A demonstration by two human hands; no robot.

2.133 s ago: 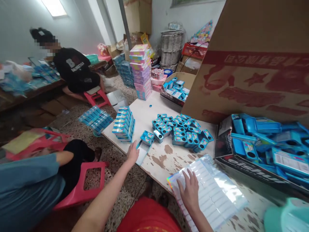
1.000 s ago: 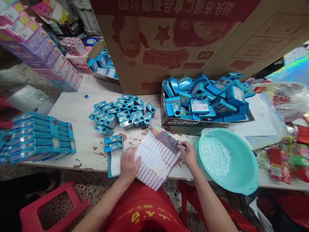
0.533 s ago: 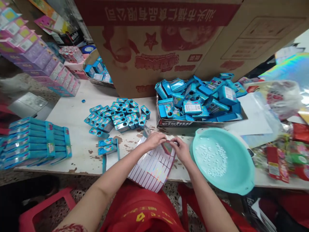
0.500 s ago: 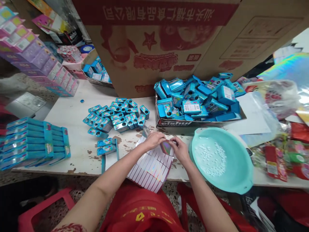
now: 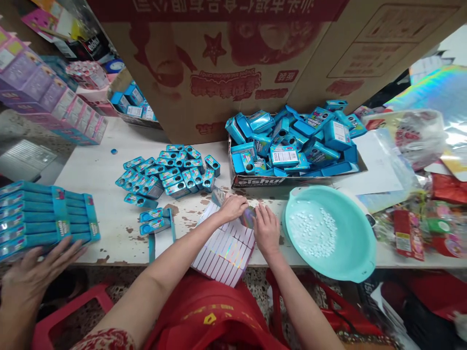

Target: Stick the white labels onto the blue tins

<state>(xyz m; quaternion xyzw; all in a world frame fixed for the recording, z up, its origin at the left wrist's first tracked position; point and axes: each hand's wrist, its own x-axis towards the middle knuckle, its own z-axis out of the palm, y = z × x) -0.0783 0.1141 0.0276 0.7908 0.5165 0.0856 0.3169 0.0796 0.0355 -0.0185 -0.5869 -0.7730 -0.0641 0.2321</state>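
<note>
A sheet of narrow white stickers (image 5: 223,253) with a rainbow sheen lies at the table's front edge, overhanging towards my lap. My left hand (image 5: 233,208) pinches its upper part, where a shiny holographic strip (image 5: 248,217) is curled up between my hands. My right hand (image 5: 267,229) grips the sheet's right edge, back of the hand up; its thumb is mostly hidden. Left of the sheet stand two small blue candy boxes (image 5: 155,225) in a blue tray. Behind them, several open-topped blue boxes (image 5: 178,170) stand grouped.
A turquoise basin (image 5: 359,243) with small white candies stands right. Behind it, a carton (image 5: 262,183) overflows with blue boxes. A large cardboard box (image 5: 233,112) blocks the back. Stacked blue packs (image 5: 32,214) stand left, with another person's hand (image 5: 40,267) touching them.
My right hand has gone from a fingertip pinch to lying over the sheet's right edge. Another person's hand has come in at the left. The view has shifted slightly.
</note>
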